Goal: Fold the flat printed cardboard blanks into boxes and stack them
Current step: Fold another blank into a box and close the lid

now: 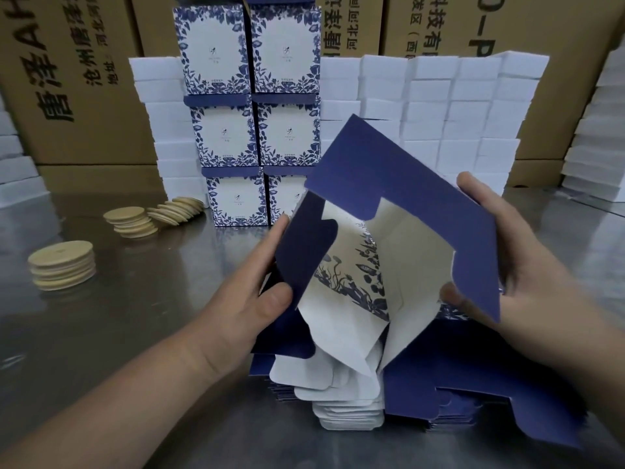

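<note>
Fingers (276, 296) of the left hand (248, 301) and right hand (515, 258) are clamped on a half-opened blank (389, 184) above stacked blanks (473, 401).

Steel table (101, 316): blanks (473, 377), boxes (236, 204), wooden discs (62, 265)

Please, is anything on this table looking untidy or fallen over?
Yes. The round wooden discs beside the stacked printed boxes lie slumped in a leaning fan, not a pile, while the nearer disc pile stands straight.
</note>
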